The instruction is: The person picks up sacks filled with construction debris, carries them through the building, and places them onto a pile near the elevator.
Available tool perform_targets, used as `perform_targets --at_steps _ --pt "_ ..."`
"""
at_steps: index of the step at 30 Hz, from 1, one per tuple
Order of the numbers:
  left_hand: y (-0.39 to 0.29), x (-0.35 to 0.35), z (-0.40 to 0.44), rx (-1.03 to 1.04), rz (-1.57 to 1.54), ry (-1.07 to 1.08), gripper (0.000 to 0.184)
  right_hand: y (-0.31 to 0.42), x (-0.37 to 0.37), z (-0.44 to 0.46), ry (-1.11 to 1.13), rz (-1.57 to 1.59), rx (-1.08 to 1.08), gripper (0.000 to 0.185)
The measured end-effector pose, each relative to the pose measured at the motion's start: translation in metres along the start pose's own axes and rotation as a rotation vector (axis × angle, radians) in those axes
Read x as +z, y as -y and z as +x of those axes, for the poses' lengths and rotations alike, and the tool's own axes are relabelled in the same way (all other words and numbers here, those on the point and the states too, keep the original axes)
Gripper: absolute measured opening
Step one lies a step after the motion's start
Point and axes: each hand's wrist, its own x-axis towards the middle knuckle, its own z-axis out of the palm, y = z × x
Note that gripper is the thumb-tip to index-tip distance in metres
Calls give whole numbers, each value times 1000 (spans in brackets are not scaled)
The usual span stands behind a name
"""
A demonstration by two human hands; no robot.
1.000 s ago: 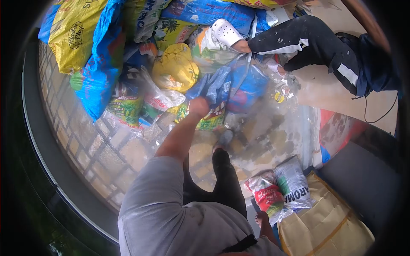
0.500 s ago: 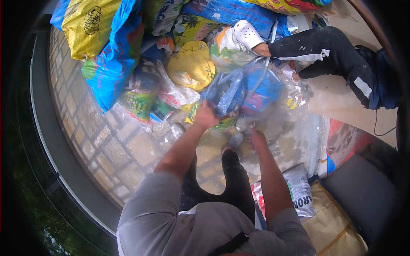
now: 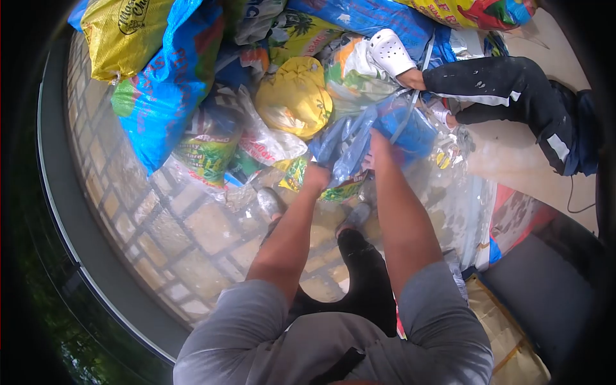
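A translucent blue plastic bag (image 3: 344, 142) is stretched between my two hands, in front of my feet. My left hand (image 3: 317, 178) is closed at its near left edge, over a yellow and green printed sack (image 3: 346, 190). On the opposite side, my right hand (image 3: 380, 149) is closed on the bag, with its fingers partly hidden. Just beyond lies a rounded yellow sack (image 3: 294, 97). A bright blue sack (image 3: 410, 125) rests at the right, beside the plastic bag. What the bag contains cannot be made out.
Stuffed sacks pile up ahead, with a tall blue sack (image 3: 163, 96) and a yellow sack (image 3: 122, 38) at left. A person's leg in dark trousers (image 3: 494, 76) and a white clog (image 3: 390, 52) reach in from the right. Stone paving (image 3: 205, 224) lies underfoot.
My right hand has moved forward from beside the bag and now grips it. My left hand stays on the bag, slightly nearer and to the right. The view has shifted a little.
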Motion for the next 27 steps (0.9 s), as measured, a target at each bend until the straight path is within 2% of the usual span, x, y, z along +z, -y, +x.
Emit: perform_targets --at_steps 2,4,6,7,9,12,14,15,18,21,24,25,26,27 --pt "-19 -20 -23 36 147 60 36 -7 1 -18 -48 -154 -61 67" --pt "-20 -28 -51 114 274 123 41 -8 4 -46 -103 -107 -109 67" --pt "-19 -35 -75 161 328 140 38 -4 6 -75 -174 140 -145 66" --pt "-13 -36 -84 114 338 149 40 -24 -6 72 -146 -14 -282 59" --pt "-4 -46 -105 108 387 212 43 -23 -2 50 -211 -345 -387 54" --pt "2 -63 -133 110 433 299 48 -41 0 60 -239 -723 -377 47" --pt "13 -74 -152 128 428 303 48 -77 -12 76 -197 -623 -230 41" --pt "33 -75 -154 152 419 268 46 -89 -24 62 -178 -671 -207 39" --pt "71 -94 -150 18 8 281 38 -127 -72 -2 -129 -812 -148 36" --pt "109 -80 -151 -133 -354 162 38 -165 -90 -33 -60 -694 -241 38" --pt "30 -131 -200 -356 -176 194 28 -212 -96 -47 10 -517 -294 44" --pt "42 -129 -202 -298 -344 215 21 -227 -96 -49 23 -420 -296 48" --pt "57 -123 -201 -279 -415 264 21 -242 -97 -50 38 -326 -297 52" --pt "74 -115 -200 -258 -484 313 21 -236 -108 -87 58 -410 -346 60"
